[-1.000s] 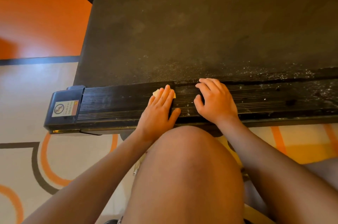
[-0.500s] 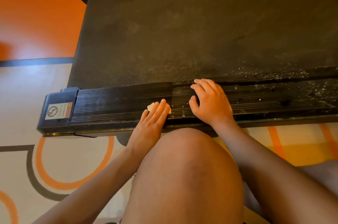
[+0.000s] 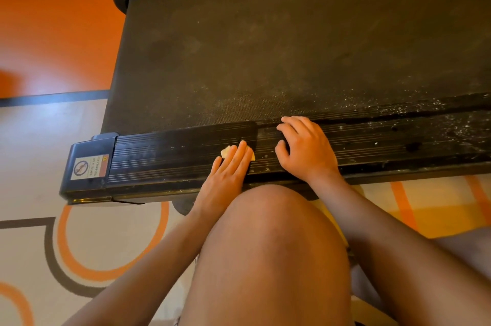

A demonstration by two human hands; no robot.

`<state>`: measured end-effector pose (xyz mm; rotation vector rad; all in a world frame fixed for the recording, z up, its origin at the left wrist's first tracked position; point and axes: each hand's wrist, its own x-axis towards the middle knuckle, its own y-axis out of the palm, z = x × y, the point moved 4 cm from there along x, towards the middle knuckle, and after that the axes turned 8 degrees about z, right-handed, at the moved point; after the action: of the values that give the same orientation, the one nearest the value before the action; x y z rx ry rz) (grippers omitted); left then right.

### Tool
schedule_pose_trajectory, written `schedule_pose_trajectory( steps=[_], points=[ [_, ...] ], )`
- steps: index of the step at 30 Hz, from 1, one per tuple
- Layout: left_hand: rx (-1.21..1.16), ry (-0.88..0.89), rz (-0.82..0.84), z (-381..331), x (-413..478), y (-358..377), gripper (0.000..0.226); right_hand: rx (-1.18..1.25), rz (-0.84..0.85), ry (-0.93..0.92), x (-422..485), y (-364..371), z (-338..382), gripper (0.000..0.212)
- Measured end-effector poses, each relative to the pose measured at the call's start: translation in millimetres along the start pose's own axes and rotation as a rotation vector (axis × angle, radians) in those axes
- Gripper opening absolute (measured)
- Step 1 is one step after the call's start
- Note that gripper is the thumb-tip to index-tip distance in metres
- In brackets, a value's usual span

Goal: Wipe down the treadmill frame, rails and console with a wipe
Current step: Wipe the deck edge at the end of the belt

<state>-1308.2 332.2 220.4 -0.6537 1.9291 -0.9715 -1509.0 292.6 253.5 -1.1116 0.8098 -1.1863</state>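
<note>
A black treadmill lies low on the floor, its ribbed near side rail [image 3: 170,158] running left to right in front of me. My left hand [image 3: 225,176] lies flat on that rail, pressing a small pale wipe [image 3: 225,152] under its fingers; only the wipe's edges show. To its right, my right hand [image 3: 305,150] rests on the same rail with curled fingers and nothing in it. The rail looks dark and clean left of my hands and speckled with white dust to the right [image 3: 438,134].
The dusty black belt [image 3: 265,54] fills the view beyond the rail. A black end cap with a warning sticker [image 3: 89,166] closes the rail's left end. My bare knee [image 3: 268,246] rises just below my hands. A patterned orange and cream floor [image 3: 53,259] lies around.
My left hand slid the wipe from the rail's far side toward its near edge, then back up a little. My right hand stayed planted on the rail.
</note>
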Motion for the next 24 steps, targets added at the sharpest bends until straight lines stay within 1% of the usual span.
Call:
schedule_pose_trajectory(
  steps=[2,6,7,9,13,15,18,20,24],
  points=[
    [0.019,0.009,0.010,4,-7,5,0.096,0.002,-0.001,-0.003,0,0,0,0.037],
    [0.056,0.018,-0.002,3,-8,3,0.094,0.009,0.012,0.003,1,0,0,0.038],
    [0.053,0.021,-0.017,2,-7,2,0.088,0.011,0.012,0.005,1,0,0,0.038],
    [0.001,0.020,-0.084,-2,-2,-4,0.071,0.009,0.012,0.008,0,0,0,0.038],
    [-0.094,-0.006,-0.156,-13,22,-29,0.065,-0.002,0.014,0.011,0,0,0,0.037],
    [-0.123,-0.019,-0.163,-17,40,-43,0.059,-0.008,0.013,0.009,0,0,0,0.037],
    [-0.145,-0.029,-0.155,-21,55,-53,0.058,-0.012,0.016,0.004,0,-1,0,0.038],
    [-0.155,-0.008,-0.157,-22,50,-49,0.059,-0.013,0.011,0.003,1,-1,0,0.037],
    [-0.067,0.044,-0.148,-12,17,-12,0.068,-0.004,0.003,0.009,0,-1,0,0.037]
  ],
)
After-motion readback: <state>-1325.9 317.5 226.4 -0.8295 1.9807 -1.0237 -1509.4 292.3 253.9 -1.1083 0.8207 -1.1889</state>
